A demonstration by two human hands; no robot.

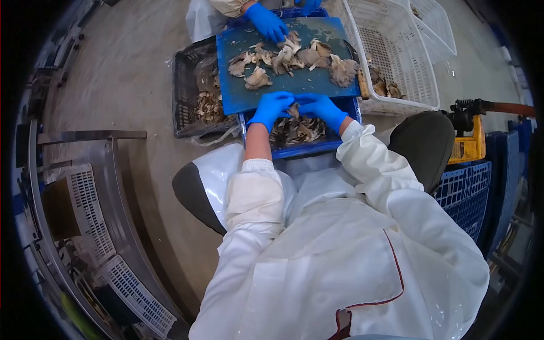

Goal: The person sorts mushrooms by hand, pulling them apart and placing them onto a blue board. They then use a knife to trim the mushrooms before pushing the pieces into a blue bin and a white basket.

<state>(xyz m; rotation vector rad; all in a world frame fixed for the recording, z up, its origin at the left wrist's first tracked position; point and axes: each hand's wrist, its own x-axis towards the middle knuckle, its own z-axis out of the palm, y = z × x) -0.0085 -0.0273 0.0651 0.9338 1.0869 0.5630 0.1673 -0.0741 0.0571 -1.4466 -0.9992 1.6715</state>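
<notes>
My left hand (273, 109) and my right hand (322, 109), both in blue gloves, meet over a blue crate (303, 150). Between their closed fingertips is a small grey-brown mushroom piece (293, 110). Torn mushroom pieces (299, 131) lie in the crate just below. Directly beyond my hands, a blue-green cutting board (243, 93) rests across the crate. Clusters of mushrooms (286, 59) are spread over it. At its right edge is a knife with a wooden handle (362, 85).
Across the board, another person's blue-gloved hand (267, 22) reaches the mushrooms. A black crate (184, 93) with mushroom scraps stands left. On the right are a white basket (422, 73) holding some mushrooms, a yellow crate (467, 147) and blue crates (467, 190). A metal frame (127, 209) stands at lower left.
</notes>
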